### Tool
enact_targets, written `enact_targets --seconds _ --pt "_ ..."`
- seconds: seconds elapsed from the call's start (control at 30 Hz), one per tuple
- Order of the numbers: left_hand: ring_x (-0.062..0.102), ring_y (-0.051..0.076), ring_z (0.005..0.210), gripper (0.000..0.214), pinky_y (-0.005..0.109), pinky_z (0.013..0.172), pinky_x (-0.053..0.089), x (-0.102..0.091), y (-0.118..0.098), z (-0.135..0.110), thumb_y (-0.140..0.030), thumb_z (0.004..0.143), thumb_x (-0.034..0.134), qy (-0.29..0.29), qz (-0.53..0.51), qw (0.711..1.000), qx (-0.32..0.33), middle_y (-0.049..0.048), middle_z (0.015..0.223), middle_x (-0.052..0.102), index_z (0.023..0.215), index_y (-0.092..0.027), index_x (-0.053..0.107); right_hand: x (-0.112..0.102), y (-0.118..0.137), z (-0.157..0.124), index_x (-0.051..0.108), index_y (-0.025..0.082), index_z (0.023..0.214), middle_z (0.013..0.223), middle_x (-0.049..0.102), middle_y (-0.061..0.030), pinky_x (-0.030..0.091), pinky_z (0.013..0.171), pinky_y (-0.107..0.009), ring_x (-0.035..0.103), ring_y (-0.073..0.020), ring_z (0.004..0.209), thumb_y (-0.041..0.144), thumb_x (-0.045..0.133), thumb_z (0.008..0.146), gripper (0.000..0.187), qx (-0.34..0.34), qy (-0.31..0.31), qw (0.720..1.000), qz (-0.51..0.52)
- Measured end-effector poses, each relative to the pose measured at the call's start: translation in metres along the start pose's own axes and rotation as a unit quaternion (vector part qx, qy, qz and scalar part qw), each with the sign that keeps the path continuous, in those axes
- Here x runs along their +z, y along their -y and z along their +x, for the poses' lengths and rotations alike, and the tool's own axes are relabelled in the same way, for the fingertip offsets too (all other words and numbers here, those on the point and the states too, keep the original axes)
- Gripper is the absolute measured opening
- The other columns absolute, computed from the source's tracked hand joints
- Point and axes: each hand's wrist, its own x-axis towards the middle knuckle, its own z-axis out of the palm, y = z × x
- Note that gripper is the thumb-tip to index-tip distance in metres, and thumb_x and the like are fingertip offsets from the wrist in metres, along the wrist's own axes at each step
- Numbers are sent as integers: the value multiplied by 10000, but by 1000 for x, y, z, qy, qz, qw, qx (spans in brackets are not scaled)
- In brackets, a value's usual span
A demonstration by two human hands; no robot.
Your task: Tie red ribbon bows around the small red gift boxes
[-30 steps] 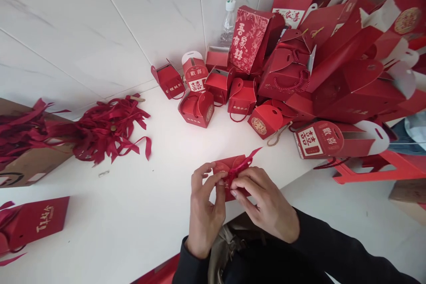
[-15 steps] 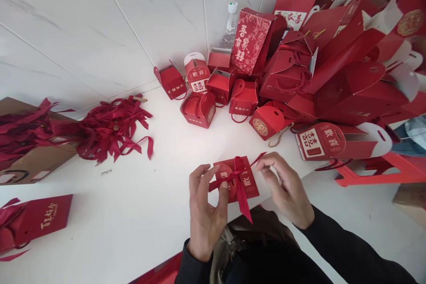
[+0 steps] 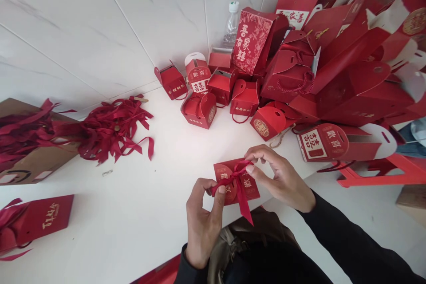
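A small red gift box [image 3: 248, 186] with gold characters lies near the table's front edge. Across its top runs a dark red ribbon [image 3: 244, 206], crossed in a knot with one tail hanging toward my body. My left hand [image 3: 206, 217] pinches the ribbon's left part between thumb and forefinger at the box's left side. On the other side, my right hand [image 3: 282, 177] grips the ribbon's right part between thumb and fingers, just above the box. The fingertips partly hide the ribbon's ends.
A heap of red boxes [image 3: 353, 93] fills the right, with smaller boxes [image 3: 199, 108] before the wall. Loose ribbons [image 3: 113, 128] spill from a cardboard carton [image 3: 43, 164] at left. Another ribboned box [image 3: 49, 217] lies below it. A clear bottle [image 3: 231, 26] stands behind.
My right hand has moved left and closed on the ribbon's right part. My left hand has shifted slightly outward to a pinch on the ribbon's left part.
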Motion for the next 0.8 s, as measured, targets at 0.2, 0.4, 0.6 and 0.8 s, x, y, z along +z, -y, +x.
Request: enact_targets --seconds 0.2,0.4,0.6,0.8 --pt "577 151 771 222 265 697 489 -5 9 -5 -367 901 676 21 -13 999 -48 9 844 629 1049 -207 629 -13 -6 1 693 211 1106 889 674 -56 523 730 -354 626 -209 802 390 449 1043 309 47 67 991 105" --pt "548 137 764 96 249 700 464 -5 10 0 -299 928 645 21 -10 999 22 -2 810 621 888 -212 653 -10 -8 10 668 256 1181 934 614 -29 504 711 -320 564 -173 754 366 584 975 248 31 84 996 0" --pt "559 137 764 159 246 693 459 -4 10 0 -335 967 581 49 -24 998 -21 3 824 604 888 -202 616 -5 -7 11 606 206 956 902 627 -38 494 639 -289 582 -171 739 366 508 994 192 30 68 997 -7" --pt "581 164 798 179 278 722 462 3 20 -2 -348 979 539 49 -34 997 -40 30 869 627 935 -189 608 0 -11 7 614 213 971 930 677 -67 517 559 -278 651 -210 772 406 505 992 222 28 27 997 -62"
